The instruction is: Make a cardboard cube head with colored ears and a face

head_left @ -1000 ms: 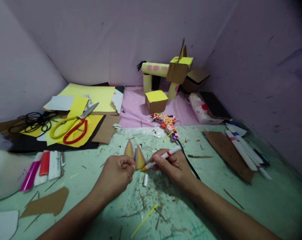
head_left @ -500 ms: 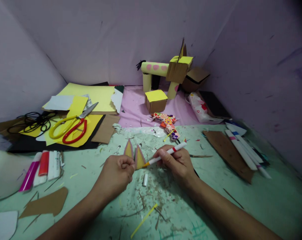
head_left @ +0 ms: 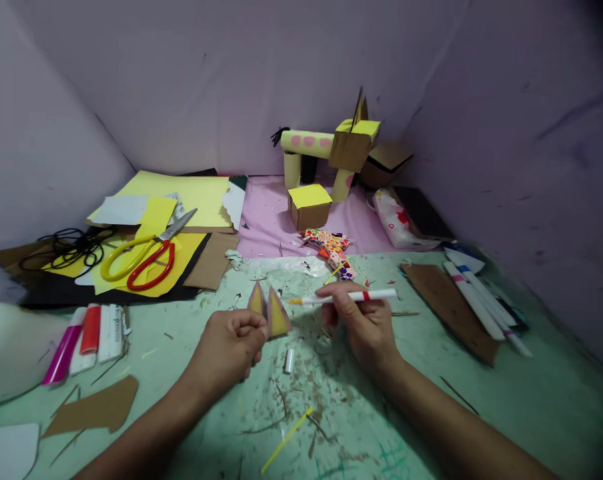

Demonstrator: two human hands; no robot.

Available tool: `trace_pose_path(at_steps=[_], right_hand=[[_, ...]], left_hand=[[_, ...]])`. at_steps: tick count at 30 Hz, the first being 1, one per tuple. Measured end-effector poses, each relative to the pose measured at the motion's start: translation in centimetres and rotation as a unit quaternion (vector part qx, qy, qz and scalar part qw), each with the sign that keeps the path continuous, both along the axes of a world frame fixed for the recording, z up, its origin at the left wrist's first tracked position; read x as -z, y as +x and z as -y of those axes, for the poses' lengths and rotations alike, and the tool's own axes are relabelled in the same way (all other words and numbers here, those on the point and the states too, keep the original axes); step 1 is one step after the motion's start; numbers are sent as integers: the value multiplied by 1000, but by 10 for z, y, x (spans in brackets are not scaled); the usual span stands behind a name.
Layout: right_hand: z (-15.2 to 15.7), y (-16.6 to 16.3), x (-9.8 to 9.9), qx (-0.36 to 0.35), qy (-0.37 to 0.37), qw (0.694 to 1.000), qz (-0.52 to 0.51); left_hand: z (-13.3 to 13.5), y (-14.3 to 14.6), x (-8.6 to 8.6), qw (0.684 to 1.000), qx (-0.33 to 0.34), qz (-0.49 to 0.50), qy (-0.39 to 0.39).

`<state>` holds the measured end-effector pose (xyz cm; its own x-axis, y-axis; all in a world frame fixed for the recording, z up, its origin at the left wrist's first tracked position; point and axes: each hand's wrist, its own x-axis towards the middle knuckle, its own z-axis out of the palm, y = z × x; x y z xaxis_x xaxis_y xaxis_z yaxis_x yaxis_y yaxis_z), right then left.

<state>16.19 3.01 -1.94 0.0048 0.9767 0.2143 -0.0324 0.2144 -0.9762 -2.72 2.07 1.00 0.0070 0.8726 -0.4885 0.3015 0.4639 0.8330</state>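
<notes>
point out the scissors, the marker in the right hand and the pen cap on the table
scissors (head_left: 151, 252): head view, where the yellow and red handles meet
marker (head_left: 348, 297): head view, mid barrel
pen cap (head_left: 290, 360): head view, middle of the cap

Home craft corner: scrap-strewn pale green work surface (head_left: 481, 400), red-and-yellow-handled scissors (head_left: 146, 257), yellow paper sheets (head_left: 191, 193), cardboard-tube animal model (head_left: 331, 150).

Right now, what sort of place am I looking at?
Most likely a home craft corner. Scissors lie on yellow paper sheets, a half-built cardboard animal stands at the back, and markers and paper scraps litter the green work surface.
</notes>
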Motion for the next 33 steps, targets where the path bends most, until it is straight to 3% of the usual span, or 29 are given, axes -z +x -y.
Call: trace_pose_path(at_steps=[3, 7, 12, 17, 19, 21, 24, 27, 33], right_hand=[[-4, 3, -1, 40, 98, 990, 94], [-9, 5, 3, -60, 203, 923, 322], [-13, 1, 7, -74, 163, 870, 459], [-12, -6, -5, -55, 168, 811, 557], [-9, -10, -15, -16, 159, 818, 553], [-7, -18, -25, 13, 120, 847, 518], [-6, -38, -36, -1, -21, 882, 471], [-11, -59, -35, -25, -116, 873, 472], [-25, -81, -22, -6, -133, 865, 484]], left_hand=[[-1, -13, -17, 999, -32, 22, 33], [-7, -34, -34, 986, -128, 34, 103], [-15, -40, -32, 982, -146, 39, 110], [-15, -35, -31, 985, -127, 47, 106], [-14, -35, -33, 985, -125, 49, 105], [-15, -38, -34, 986, -122, 48, 107], [-17, -42, -35, 987, -115, 38, 109], [-20, -46, -33, 990, -105, 17, 93], [-24, -50, -28, 996, -68, -33, 56]])
